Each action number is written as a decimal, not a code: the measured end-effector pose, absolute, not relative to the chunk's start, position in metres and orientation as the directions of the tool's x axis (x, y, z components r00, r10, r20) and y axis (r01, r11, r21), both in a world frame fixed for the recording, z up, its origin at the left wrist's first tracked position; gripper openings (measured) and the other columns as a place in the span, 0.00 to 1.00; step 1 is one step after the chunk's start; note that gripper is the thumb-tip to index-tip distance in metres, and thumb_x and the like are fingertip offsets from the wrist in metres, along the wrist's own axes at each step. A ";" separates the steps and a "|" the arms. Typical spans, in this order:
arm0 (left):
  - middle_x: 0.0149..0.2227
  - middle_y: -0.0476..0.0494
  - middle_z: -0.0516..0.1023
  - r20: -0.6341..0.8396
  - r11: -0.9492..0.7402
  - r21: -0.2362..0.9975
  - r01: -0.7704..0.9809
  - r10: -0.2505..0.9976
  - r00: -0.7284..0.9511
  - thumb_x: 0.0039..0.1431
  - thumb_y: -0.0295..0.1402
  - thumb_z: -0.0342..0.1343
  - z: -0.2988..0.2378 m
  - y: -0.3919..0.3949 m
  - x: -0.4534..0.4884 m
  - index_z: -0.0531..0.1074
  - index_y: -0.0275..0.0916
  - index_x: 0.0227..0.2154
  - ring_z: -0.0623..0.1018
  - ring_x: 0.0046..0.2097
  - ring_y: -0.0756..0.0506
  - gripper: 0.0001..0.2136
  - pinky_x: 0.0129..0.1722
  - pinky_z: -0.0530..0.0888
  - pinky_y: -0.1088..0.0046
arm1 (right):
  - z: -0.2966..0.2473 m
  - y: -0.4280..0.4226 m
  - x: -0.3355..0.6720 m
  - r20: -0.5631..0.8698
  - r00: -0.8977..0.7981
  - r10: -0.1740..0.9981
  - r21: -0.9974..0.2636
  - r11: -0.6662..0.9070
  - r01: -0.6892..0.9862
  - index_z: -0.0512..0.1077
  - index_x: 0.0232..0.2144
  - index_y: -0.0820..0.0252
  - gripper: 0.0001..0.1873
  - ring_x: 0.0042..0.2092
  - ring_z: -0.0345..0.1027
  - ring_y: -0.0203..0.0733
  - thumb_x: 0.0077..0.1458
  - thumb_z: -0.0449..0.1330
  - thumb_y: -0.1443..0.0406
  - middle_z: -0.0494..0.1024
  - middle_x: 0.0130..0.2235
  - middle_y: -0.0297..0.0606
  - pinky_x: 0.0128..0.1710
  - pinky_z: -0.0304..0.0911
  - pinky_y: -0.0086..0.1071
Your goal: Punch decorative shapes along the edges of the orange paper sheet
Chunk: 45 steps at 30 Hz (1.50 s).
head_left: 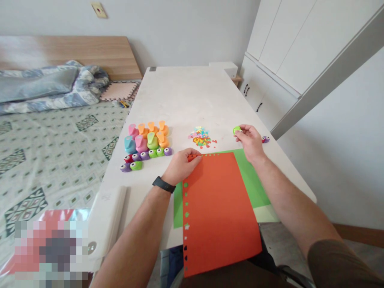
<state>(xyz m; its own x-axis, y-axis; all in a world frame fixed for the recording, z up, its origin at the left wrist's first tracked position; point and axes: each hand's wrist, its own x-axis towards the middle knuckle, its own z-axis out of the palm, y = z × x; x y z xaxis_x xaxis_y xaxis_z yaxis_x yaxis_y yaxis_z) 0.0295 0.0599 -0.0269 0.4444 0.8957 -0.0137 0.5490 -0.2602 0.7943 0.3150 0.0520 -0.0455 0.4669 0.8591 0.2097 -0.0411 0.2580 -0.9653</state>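
Note:
My left hand (181, 165) pinches the top left corner of an orange sheet of paper (217, 208) that has small shapes punched along its left and top edges. The orange sheet lies over a green sheet (250, 180) at the near edge of the white table (186, 100). My right hand (250, 140) is closed around a small green paper punch (237, 130), held just above the table beyond the sheets. A little heap of coloured punched shapes (201, 137) lies between my two hands.
Several paper punches (147, 144) in pink, orange, blue, green and purple stand in a cluster on the table's left. One more small punch (265, 139) sits by the right edge. A white stack (106, 216) lies at the near left corner. A bed (45, 132) is to the left, cabinets (279, 48) to the right.

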 end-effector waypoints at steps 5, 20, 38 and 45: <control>0.29 0.47 0.81 0.010 -0.282 0.784 0.554 0.897 0.442 0.61 0.42 0.56 -0.024 0.058 0.031 0.79 0.39 0.38 0.77 0.32 0.46 0.13 0.30 0.70 0.73 | -0.028 0.046 0.333 0.229 0.508 0.831 -0.962 0.274 -0.014 0.73 0.39 0.54 0.16 0.35 0.73 0.38 0.48 0.72 0.60 0.78 0.36 0.33 0.30 0.66 0.31; 0.36 0.46 0.84 0.113 -0.388 0.733 0.558 0.879 0.463 0.63 0.41 0.55 -0.022 0.052 0.035 0.79 0.40 0.38 0.79 0.36 0.45 0.12 0.37 0.71 0.71 | -0.013 -0.021 0.359 0.024 0.526 0.850 -1.000 0.023 0.009 0.75 0.37 0.54 0.17 0.34 0.74 0.36 0.51 0.71 0.51 0.80 0.38 0.34 0.33 0.72 0.31; 0.37 0.46 0.83 0.139 -0.439 0.775 0.455 0.820 0.555 0.64 0.40 0.54 -0.024 0.039 0.044 0.78 0.40 0.39 0.80 0.39 0.45 0.11 0.41 0.72 0.70 | -0.040 -0.077 0.349 -0.001 0.547 0.837 -0.995 0.052 -0.082 0.77 0.37 0.52 0.16 0.39 0.73 0.38 0.50 0.74 0.53 0.77 0.40 0.33 0.48 0.75 0.40; 0.35 0.47 0.83 0.128 -0.406 0.785 0.468 0.845 0.519 0.64 0.40 0.54 -0.022 0.036 0.047 0.78 0.40 0.38 0.79 0.36 0.45 0.11 0.39 0.71 0.70 | -0.038 -0.082 0.351 -0.042 0.565 0.824 -0.993 0.028 -0.116 0.77 0.35 0.52 0.17 0.39 0.74 0.39 0.48 0.74 0.53 0.77 0.39 0.34 0.46 0.75 0.40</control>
<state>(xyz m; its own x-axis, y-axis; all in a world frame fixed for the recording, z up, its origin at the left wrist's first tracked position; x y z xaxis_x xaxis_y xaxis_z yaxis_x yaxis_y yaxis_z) 0.0469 0.0360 -0.0222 0.5186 0.8454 0.1276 0.4680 -0.4055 0.7852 0.3505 -0.0820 -0.0383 0.5647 0.8242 -0.0425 -0.1161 0.0284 -0.9928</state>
